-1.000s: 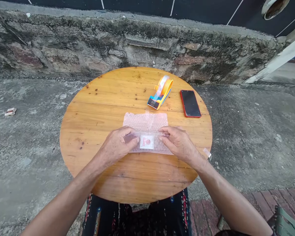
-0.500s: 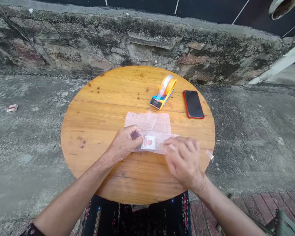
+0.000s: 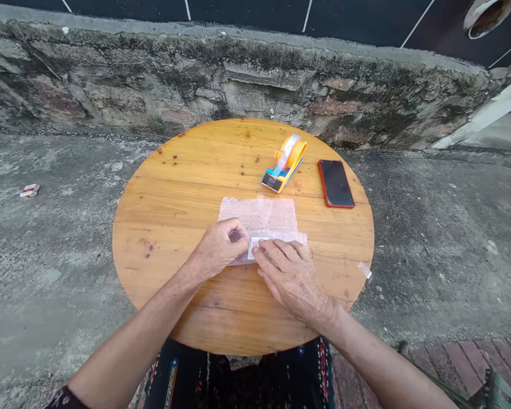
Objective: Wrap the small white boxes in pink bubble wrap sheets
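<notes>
A sheet of bubble wrap (image 3: pixel 259 215) lies in the middle of the round wooden table (image 3: pixel 174 187), its near edge folded over a small white item with a red mark, now mostly hidden. My left hand (image 3: pixel 219 247) has its fingers curled, pinching the folded left end of the wrap. My right hand (image 3: pixel 287 275) lies flat with fingers stretched out, pressing down on the fold and covering the small item.
A yellow and blue tape dispenser (image 3: pixel 284 165) and a dark phone in a red case (image 3: pixel 336 183) lie on the far right of the table. A strip of tape (image 3: pixel 364 270) hangs at the table's right edge. A rough stone wall (image 3: pixel 238 74) stands behind.
My right hand moved left from the wrap's right end and came down flat over the small item. My left hand stayed pinching the left end.
</notes>
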Demonstrator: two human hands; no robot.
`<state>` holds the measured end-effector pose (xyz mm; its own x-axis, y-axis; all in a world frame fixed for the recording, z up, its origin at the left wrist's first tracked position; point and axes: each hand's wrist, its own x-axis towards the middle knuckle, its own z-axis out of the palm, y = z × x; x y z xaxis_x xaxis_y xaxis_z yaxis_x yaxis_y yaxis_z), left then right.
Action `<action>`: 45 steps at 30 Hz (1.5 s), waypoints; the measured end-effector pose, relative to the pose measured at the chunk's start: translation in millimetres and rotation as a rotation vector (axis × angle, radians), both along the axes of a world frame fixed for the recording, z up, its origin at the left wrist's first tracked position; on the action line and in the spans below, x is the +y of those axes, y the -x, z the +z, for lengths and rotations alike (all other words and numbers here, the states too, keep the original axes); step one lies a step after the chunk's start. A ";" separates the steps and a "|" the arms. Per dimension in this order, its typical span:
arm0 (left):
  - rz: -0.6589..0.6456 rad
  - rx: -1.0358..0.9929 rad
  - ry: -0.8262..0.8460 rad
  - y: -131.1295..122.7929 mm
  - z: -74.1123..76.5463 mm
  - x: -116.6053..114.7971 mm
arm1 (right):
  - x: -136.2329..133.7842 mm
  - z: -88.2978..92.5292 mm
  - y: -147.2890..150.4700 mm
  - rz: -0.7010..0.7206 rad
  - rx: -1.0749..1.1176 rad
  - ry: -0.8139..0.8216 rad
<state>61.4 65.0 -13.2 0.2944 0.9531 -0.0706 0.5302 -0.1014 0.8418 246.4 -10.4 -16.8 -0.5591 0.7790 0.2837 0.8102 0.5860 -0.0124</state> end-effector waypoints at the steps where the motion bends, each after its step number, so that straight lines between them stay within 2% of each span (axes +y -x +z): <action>1: 0.001 0.014 -0.013 2.6 0.6 -0.8 | -0.1 0.9 0.5 -0.004 -0.009 0.004; 4: 0.107 0.051 -0.114 19.1 0.4 -12.5 | 1.1 3.1 1.5 -0.012 -0.019 0.020; 7: 0.416 0.027 -0.201 41.7 -4.7 -42.7 | 3.3 4.0 1.3 -0.012 -0.014 0.027; 9: 0.577 -0.174 -0.078 51.3 -9.5 -69.6 | 5.1 3.8 0.8 -0.004 -0.009 0.031; 11: 0.645 -0.448 0.171 51.7 -12.4 -94.2 | 7.0 3.3 0.5 0.004 -0.006 0.037; 13: 0.665 -0.672 0.443 44.4 -11.2 -109.2 | 9.1 2.7 0.4 0.008 -0.003 0.035; 15: 0.707 -0.802 0.574 34.3 -6.3 -111.6 | 10.8 2.0 0.5 0.011 0.008 0.022; 18: 0.757 -0.854 0.645 23.4 2.2 -97.5 | 12.4 0.8 0.2 0.018 0.026 0.008; 23: 0.703 -0.723 0.644 17.5 5.1 -65.6 | 13.4 0.6 -0.6 0.045 0.035 0.003; 28: 0.685 -0.530 0.620 12.0 6.5 -43.2 | 15.5 1.4 -2.8 0.065 0.021 0.001; 33: 0.542 -0.325 0.637 8.2 10.9 -25.4 | 15.9 -1.7 -4.6 0.070 0.031 -0.011; 37: 0.453 -0.211 0.687 3.3 10.9 -16.5 | 15.5 -3.3 -5.0 0.074 0.045 -0.001; 45: 0.385 -0.111 0.578 -0.3 18.3 -15.1 | 17.9 -0.7 -6.1 0.090 0.039 0.013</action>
